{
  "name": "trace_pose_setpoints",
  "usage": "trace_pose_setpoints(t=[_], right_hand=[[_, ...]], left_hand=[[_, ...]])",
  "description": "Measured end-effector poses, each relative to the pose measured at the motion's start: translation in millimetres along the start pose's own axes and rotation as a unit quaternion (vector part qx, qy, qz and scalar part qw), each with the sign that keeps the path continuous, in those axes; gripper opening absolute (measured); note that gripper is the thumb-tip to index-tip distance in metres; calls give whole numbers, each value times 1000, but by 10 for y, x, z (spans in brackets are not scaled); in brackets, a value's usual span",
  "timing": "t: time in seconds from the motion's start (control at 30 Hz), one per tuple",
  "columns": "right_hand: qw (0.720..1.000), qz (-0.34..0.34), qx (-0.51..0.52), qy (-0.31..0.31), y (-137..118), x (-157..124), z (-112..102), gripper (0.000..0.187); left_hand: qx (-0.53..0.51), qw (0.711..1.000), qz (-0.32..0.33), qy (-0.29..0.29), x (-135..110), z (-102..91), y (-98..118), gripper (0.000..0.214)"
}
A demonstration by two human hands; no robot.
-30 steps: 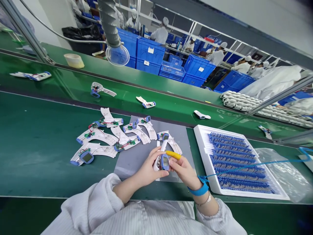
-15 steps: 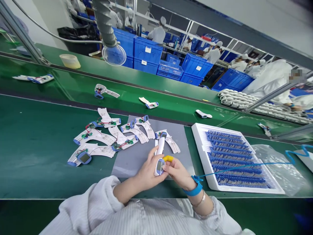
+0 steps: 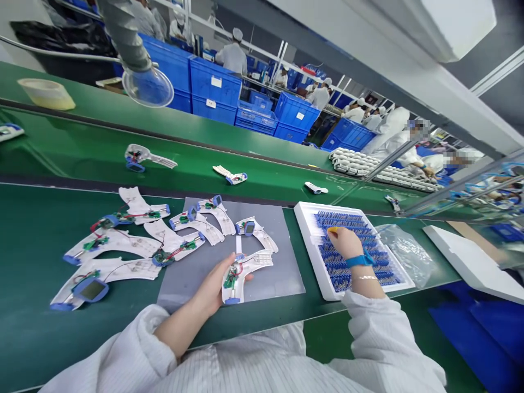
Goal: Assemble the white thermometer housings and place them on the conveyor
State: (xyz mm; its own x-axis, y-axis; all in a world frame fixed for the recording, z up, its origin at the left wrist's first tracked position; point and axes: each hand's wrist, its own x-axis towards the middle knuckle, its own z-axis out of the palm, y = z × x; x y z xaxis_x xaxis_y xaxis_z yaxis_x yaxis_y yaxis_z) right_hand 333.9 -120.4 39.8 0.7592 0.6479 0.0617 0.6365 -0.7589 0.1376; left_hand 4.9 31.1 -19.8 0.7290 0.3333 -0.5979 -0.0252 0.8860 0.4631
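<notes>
My left hand (image 3: pixel 215 286) grips an infrared thermometer housing half (image 3: pixel 242 275), its inner side up, showing a green circuit board, red wires and a blue end piece. My right hand (image 3: pixel 344 242), with a yellow finger cot and a blue wrist strap, is over the white foam tray (image 3: pixel 305 232). Its fingers are pinched down at the rows of small blue parts with metal pins (image 3: pixel 341 218); whatever is between the fingertips is hidden. Just beyond my left hand, another open housing half (image 3: pixel 262 238) with a small display lies on the grey mat (image 3: pixel 272 278).
Several open thermometer halves (image 3: pixel 135 267) lie to the left, partly overlapping. Beyond them, a green conveyor (image 3: pixel 278 177) carries spaced-out housings. A clear plastic bag (image 3: pixel 409 256) and a white foam lid (image 3: pixel 470 262) lie right of the tray. A lamp-like magnifier (image 3: pixel 147 87) hangs at upper left.
My right hand has left the thermometer and moved right to the foam tray. My left hand now holds a housing half with its inner side up. The view has swung to the right.
</notes>
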Motion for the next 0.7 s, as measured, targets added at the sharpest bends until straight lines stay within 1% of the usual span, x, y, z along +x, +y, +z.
trace_pose_setpoints(t=[0.07,0.2,0.4,0.5,0.57,0.63,0.7], right_hand=[[1000,-8,-16,-19,96,91,82,27],[998,-47,-33,-37,149,194,216,24],[993,-103,-41,-47,167,261,275,20],[992,-113,-41,-46,148,265,258,18],[992,-114,-36,-39,121,267,211,17],[993,-116,-24,-19,56,249,123,19],[992,-122,-7,13,-86,176,-2,23]], left_hand=[[-14,1000,-5,7,4,4,7,36],[-27,999,-11,14,3,9,20,36],[-15,999,-30,28,17,9,27,39],[-8,999,-29,41,14,13,28,39],[-6,999,-29,38,10,19,31,38],[-14,999,-17,35,7,23,32,35],[-28,999,11,24,3,21,28,32]])
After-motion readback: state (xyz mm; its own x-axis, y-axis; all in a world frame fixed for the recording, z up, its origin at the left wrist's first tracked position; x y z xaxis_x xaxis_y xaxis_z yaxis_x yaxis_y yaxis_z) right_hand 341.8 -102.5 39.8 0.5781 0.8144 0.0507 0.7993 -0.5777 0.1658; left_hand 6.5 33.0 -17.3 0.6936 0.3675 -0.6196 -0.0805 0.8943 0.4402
